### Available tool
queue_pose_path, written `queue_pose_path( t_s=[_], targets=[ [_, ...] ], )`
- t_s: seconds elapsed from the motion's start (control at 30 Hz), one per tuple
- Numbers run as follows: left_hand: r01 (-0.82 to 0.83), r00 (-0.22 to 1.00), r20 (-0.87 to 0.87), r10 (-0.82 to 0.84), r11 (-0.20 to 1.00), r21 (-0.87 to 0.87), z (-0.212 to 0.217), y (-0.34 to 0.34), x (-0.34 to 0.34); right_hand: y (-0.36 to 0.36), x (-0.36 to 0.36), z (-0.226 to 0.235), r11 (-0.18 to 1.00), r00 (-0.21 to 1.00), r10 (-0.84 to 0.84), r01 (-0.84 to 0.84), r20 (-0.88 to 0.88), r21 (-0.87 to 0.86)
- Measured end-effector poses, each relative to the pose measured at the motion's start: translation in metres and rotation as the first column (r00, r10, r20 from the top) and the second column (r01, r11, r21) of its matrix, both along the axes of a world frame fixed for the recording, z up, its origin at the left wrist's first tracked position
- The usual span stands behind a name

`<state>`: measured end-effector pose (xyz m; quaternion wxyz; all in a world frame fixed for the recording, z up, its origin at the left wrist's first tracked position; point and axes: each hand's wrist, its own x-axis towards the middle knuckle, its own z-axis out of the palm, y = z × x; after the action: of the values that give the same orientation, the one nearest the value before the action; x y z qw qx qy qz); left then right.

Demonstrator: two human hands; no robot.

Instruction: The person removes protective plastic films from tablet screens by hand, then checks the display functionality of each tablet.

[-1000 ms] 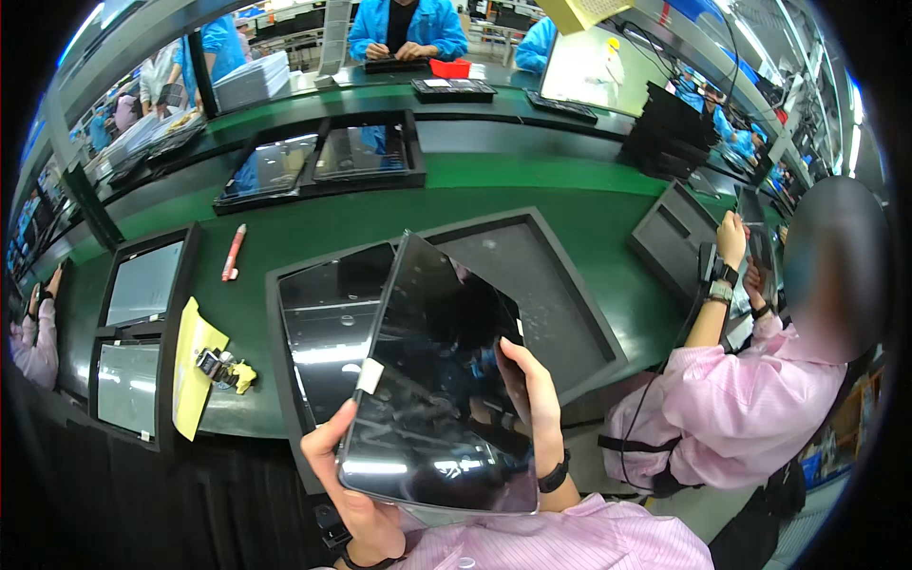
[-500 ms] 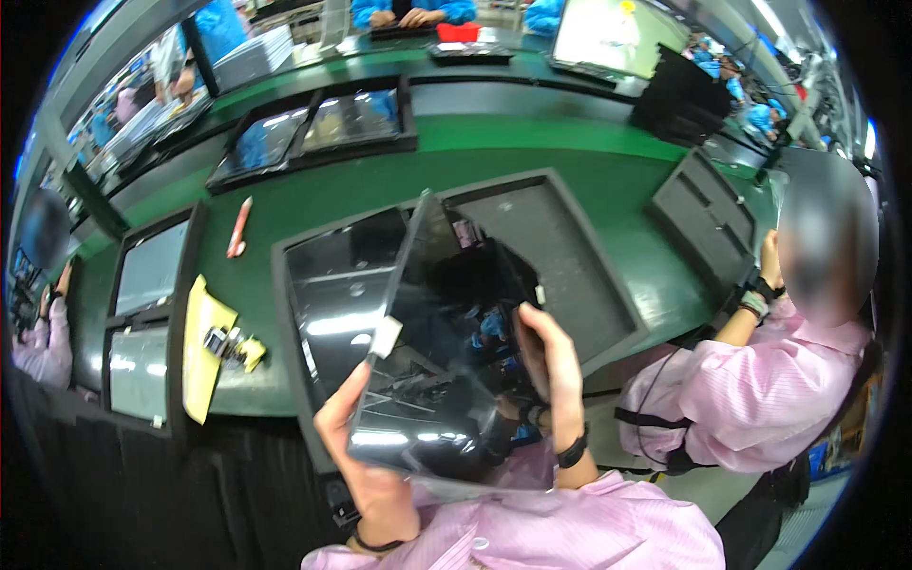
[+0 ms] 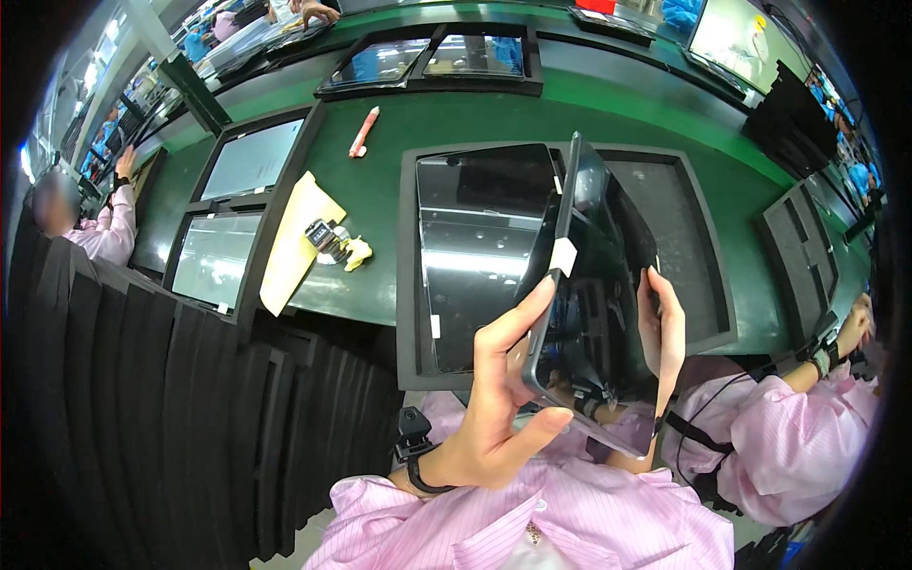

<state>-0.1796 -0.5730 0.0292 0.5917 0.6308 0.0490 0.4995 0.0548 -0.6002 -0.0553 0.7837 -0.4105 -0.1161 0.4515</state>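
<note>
Both hands grip a thin glossy black glass panel (image 3: 594, 304), tilted nearly on edge above the black foam tray (image 3: 708, 275) on the green counter (image 3: 380, 142): left hand (image 3: 494, 389) at its near edge, right hand (image 3: 662, 328) behind. This looks like inspection; turning it next calls for edge-only contact.

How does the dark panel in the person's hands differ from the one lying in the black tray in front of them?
The held panel is lifted, tilted on edge and gripped by the left hand and right hand; the tray panel lies flat and untouched in the black tray. Both are dark, glossy rectangles.
</note>
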Motion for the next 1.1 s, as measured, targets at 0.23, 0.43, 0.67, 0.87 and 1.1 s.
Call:
queue_pose_path(
  t_s=[0.23,0.43,0.67,0.87,1.1],
  targets=[
    [0.092,0.993,0.073,-0.090,0.996,-0.022,-0.007,-0.003,-0.006,-0.002,-0.016,0.017,1.000,0.997,-0.010,0.009,0.073,0.007],
    [0.129,0.980,0.156,-0.121,0.991,-0.045,-0.012,-0.011,-0.006,-0.003,-0.011,0.005,0.999,0.987,-0.019,0.012,0.157,0.044],
    [0.283,0.954,0.223,-0.200,0.846,-0.452,0.002,-0.010,-0.020,-0.008,-0.017,0.019,0.996,0.997,-0.041,0.036,0.067,0.080],
    [0.299,0.950,0.262,-0.173,0.748,-0.592,-0.001,-0.010,-0.033,0.002,-0.037,0.035,0.998,0.999,0.049,-0.049,0.001,-0.025],
    [0.333,0.943,0.253,-0.217,0.648,-0.685,0.011,-0.008,-0.040,-0.007,-0.015,0.014,1.000,0.997,-0.031,0.031,0.069,0.003]
  ],
)
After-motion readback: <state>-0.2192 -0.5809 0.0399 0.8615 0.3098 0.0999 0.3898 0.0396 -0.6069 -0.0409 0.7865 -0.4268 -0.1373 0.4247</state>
